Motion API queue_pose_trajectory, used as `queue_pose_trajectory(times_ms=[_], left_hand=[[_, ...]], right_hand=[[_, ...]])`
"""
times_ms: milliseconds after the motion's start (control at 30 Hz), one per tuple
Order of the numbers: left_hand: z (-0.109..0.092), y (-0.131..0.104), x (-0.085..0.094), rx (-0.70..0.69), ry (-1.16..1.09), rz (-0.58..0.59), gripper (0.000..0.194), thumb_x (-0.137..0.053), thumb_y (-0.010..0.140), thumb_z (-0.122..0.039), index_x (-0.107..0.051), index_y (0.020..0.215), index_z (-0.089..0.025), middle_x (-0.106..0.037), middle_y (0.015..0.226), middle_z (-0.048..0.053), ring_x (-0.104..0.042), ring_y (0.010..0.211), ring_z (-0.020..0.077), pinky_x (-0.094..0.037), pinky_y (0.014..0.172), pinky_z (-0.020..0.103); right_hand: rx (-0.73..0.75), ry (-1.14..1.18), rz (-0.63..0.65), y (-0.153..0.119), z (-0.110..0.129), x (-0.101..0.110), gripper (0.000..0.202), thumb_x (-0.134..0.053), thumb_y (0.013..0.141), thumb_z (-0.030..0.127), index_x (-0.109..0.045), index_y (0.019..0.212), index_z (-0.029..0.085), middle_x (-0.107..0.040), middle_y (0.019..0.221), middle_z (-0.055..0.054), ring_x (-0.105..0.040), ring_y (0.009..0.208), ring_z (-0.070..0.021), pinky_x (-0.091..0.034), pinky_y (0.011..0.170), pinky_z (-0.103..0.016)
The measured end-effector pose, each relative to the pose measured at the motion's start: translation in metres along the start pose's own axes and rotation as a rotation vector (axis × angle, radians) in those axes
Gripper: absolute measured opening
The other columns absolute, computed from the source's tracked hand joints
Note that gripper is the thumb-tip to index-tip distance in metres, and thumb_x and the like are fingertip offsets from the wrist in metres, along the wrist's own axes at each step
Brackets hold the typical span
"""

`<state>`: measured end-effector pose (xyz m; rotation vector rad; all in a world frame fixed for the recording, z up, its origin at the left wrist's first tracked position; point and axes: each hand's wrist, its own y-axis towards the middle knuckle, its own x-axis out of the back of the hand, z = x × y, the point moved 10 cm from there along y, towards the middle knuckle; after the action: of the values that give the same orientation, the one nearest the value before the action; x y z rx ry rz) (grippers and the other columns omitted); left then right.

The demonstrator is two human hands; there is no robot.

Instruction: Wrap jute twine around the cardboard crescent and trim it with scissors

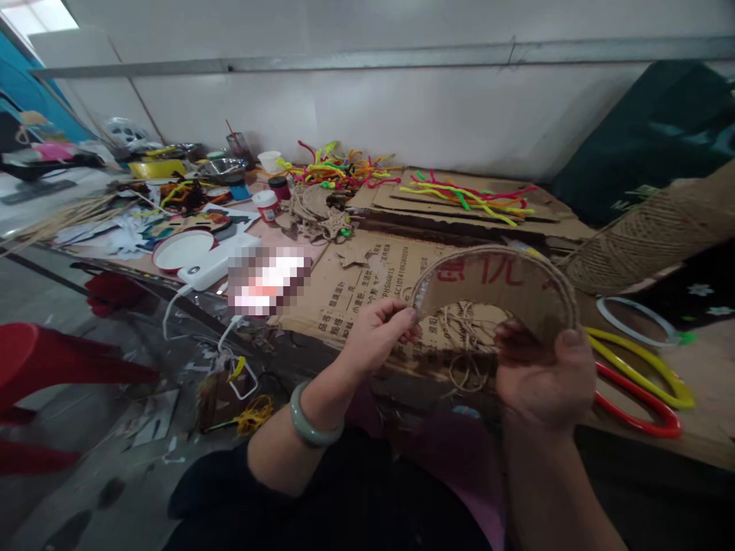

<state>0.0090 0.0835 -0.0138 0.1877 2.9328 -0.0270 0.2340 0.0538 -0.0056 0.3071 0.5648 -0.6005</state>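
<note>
My left hand (386, 330) pinches the left edge of a round, see-through hoop (494, 252) whose rim is wrapped in brown twine. The right edge of the hoop is gripped by my right hand (548, 375), thumb on the near face and fingers behind. The hoop is tilted above the front of the table. Through it shows a cardboard piece (488, 314) wound with twine, with loose loops of twine (468, 371) hanging by it. Printed cardboard (373, 291) lies beneath and to the left.
Coloured pipe cleaners (471, 195) lie on cardboard at the back. Red (637, 405) and yellow (648, 360) rings sit at the right, below a large twine roll (648, 222). A white power bank (218, 262) and paint jars (266, 205) stand left; a red stool (57, 360) is on the floor.
</note>
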Motion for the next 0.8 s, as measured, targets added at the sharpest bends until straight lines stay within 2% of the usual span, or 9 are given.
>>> queue_pose_trajectory(times_ms=[167, 333, 600, 800], left_hand=[[0.004, 0.002, 0.012, -0.021, -0.090, -0.111, 0.024, -0.070, 0.073, -0.039, -0.061, 0.071, -0.016, -0.064, 0.060, -0.001, -0.058, 0.051, 0.0078, -0.046, 0.052, 0.020], [0.010, 0.004, 0.013, 0.010, -0.140, -0.108, 0.027, -0.075, 0.070, -0.040, -0.064, 0.073, -0.016, -0.065, 0.060, -0.002, -0.058, 0.050, 0.0070, -0.048, 0.051, 0.019], [0.012, 0.004, 0.009, -0.003, -0.073, -0.054, 0.027, -0.074, 0.073, -0.041, -0.069, 0.081, -0.016, -0.071, 0.065, 0.002, -0.064, 0.055, 0.0099, -0.050, 0.056, 0.022], [0.008, 0.004, 0.008, -0.043, -0.001, -0.038, 0.021, -0.070, 0.078, -0.037, -0.068, 0.077, -0.016, -0.070, 0.065, 0.001, -0.063, 0.057, 0.0093, -0.051, 0.057, 0.021]], right_hand=[[0.076, -0.169, 0.082, 0.003, 0.016, 0.000, 0.021, -0.076, 0.065, 0.030, -0.065, 0.080, 0.019, -0.066, 0.061, 0.004, -0.061, 0.046, -0.0113, -0.048, 0.042, -0.022], [-0.023, -0.336, 0.196, 0.013, 0.007, 0.005, 0.023, -0.078, 0.066, 0.033, -0.066, 0.080, 0.019, -0.066, 0.060, 0.002, -0.061, 0.046, -0.0111, -0.050, 0.043, -0.022], [-0.111, -0.265, 0.081, 0.023, -0.006, 0.020, 0.031, -0.081, 0.058, 0.033, -0.061, 0.077, 0.019, -0.068, 0.057, 0.001, -0.057, 0.041, -0.0102, -0.049, 0.040, -0.020], [-0.100, -0.287, 0.122, 0.021, -0.005, 0.019, 0.027, -0.079, 0.062, 0.032, -0.060, 0.078, 0.021, -0.067, 0.058, 0.003, -0.059, 0.044, -0.0103, -0.049, 0.041, -0.020]])
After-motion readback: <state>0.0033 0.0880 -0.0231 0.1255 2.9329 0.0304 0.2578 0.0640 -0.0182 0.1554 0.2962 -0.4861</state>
